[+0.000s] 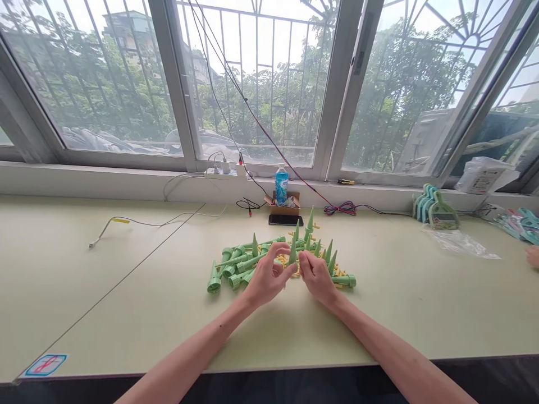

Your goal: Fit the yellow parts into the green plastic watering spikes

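My left hand (269, 276) pinches a pale green plastic watering spike (293, 250) near its lower end, point upward. Close against it on the right is my right hand (316, 276), fingers curled closed; whatever they hold is hidden. Around both hands spreads a pile of similar green spikes, some lying down like the capped green spike (346, 280) at the right, others upright like the tall green spike (310, 221) at the back. Small yellow plastic pieces (339, 270) lie among them, partly covered by my hands.
Behind the pile are a black phone (286, 220), a small cardboard box (273, 209) and a blue bottle (281, 186). A coiled cable (340, 209) lies at the wall. Green hangers (440, 210) and plastic film (461, 242) are on the right. Another person's hand (533, 256) shows at the right edge.
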The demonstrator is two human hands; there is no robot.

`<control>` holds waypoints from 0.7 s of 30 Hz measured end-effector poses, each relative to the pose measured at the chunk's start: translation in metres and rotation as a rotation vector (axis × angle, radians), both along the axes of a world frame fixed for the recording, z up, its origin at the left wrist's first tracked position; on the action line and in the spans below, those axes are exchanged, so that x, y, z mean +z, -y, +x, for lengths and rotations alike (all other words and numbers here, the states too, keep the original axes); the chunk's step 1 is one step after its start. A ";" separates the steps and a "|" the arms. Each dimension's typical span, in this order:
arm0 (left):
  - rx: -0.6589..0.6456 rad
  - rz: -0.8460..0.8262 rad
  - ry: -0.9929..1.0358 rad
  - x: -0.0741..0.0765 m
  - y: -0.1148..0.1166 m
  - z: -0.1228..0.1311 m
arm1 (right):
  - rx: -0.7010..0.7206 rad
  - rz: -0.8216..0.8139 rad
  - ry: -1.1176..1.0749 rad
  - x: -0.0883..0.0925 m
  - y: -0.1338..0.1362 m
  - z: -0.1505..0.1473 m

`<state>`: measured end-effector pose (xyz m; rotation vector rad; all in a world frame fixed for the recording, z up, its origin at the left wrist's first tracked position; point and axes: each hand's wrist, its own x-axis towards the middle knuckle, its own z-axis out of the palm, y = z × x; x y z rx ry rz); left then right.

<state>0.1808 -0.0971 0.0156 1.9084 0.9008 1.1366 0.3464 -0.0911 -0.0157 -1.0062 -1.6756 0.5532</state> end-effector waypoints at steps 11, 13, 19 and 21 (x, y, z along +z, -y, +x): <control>0.041 -0.246 0.173 0.005 -0.007 0.001 | -0.035 0.049 0.048 0.000 0.003 0.002; -0.023 -0.324 0.170 0.004 -0.007 0.001 | -0.016 0.052 0.060 0.001 0.003 0.002; -0.130 -0.451 0.163 0.001 -0.008 0.001 | 0.030 0.040 0.072 0.000 0.001 0.003; -0.127 -0.454 0.158 0.002 -0.008 0.000 | 0.042 0.030 0.065 0.001 0.001 0.003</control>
